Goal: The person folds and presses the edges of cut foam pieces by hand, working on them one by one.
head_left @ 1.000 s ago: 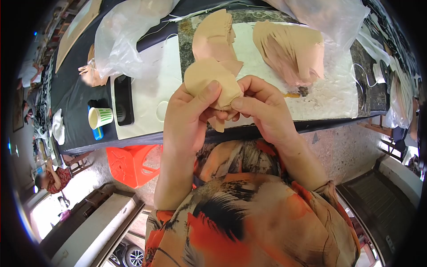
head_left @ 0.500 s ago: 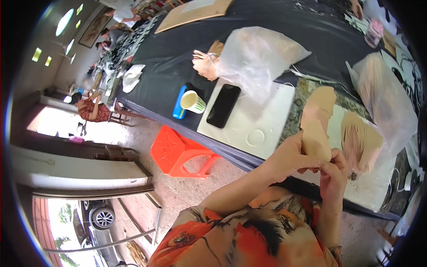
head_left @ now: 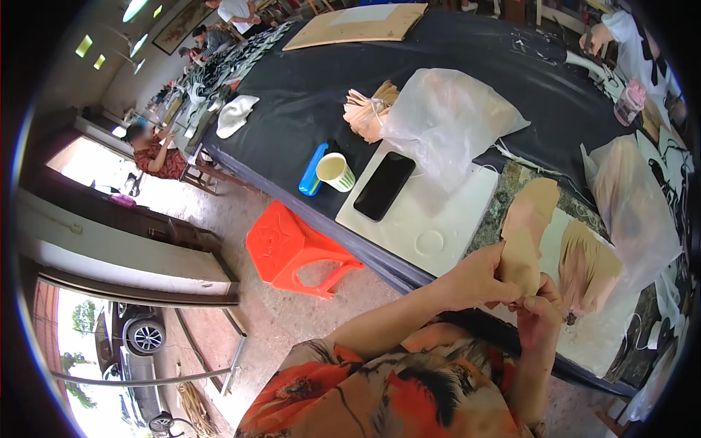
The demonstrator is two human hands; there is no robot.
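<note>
The left hand point(head_left: 483, 278) is pinching a beige piece point(head_left: 520, 264) and the right hand point(head_left: 539, 315) is closing its fingertips on the lower end, over the near edge of the black-covered tabletop point(head_left: 310, 84). A fanned beige stack point(head_left: 585, 269) is lying right of them. Leftward along that edge, a black phone point(head_left: 384, 186) is lying near a green-striped cup point(head_left: 336, 172).
</note>
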